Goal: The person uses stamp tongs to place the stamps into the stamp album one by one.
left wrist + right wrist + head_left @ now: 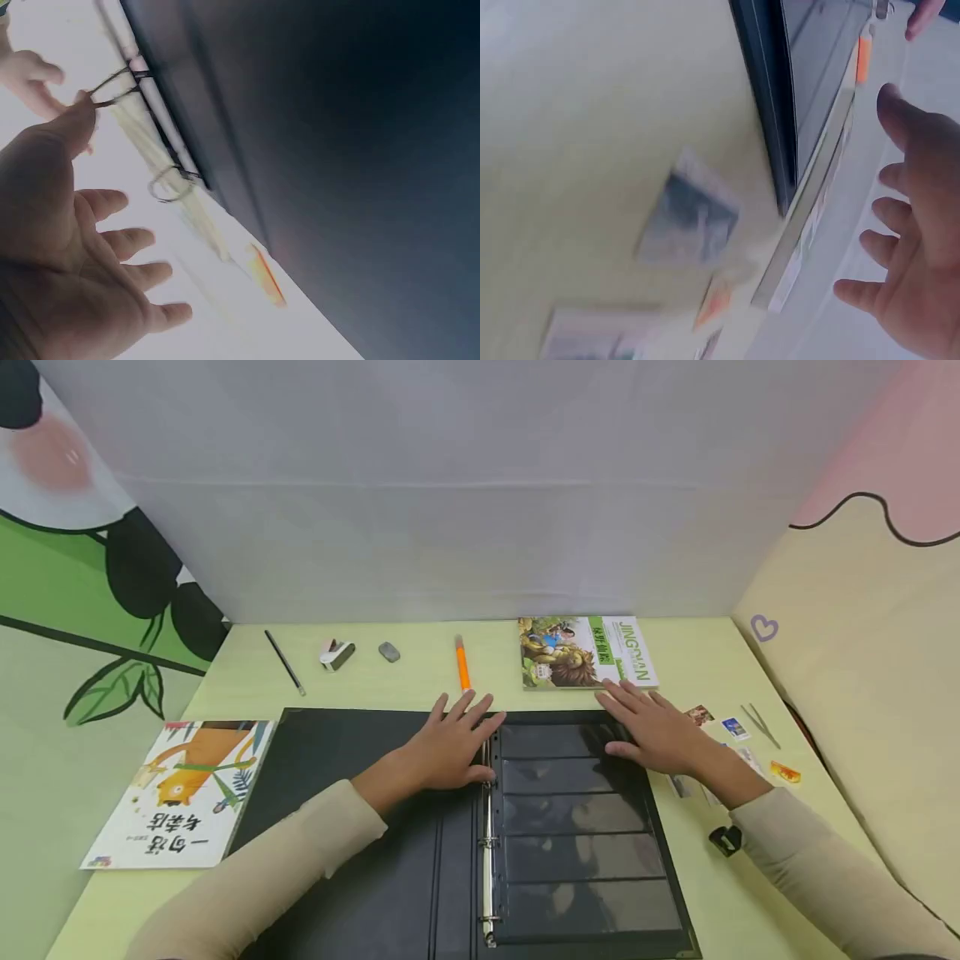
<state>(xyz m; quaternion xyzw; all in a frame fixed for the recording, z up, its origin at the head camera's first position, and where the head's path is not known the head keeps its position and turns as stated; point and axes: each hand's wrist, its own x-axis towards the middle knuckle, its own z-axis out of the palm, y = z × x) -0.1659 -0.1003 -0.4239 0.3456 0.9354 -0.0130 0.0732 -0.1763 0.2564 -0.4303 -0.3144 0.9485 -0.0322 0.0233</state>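
Observation:
A black ring-binder stamp album (360, 860) lies open on the table, with a clear-pocketed stamp page (577, 810) on its right side. The left hand (453, 747), fingers spread and straight, is over the top of the metal ring spine (489, 852). In the left wrist view its thumb overlaps a binder ring (116, 86); whether they touch I cannot tell. The right hand (656, 731) is over the page's upper right corner, fingers extended and nothing gripped. Several small stamps (736, 728) lie beside and partly under the right forearm; one stamp (690, 217) appears blurred in the right wrist view.
Behind the album are a pencil (285, 663), a sharpener-like white and grey item (337, 655), a grey eraser (388, 652), an orange pen (462, 664) and a picture book (585, 652). Another book (183, 793) touches the album's left side. Tweezers (761, 727) lie at right.

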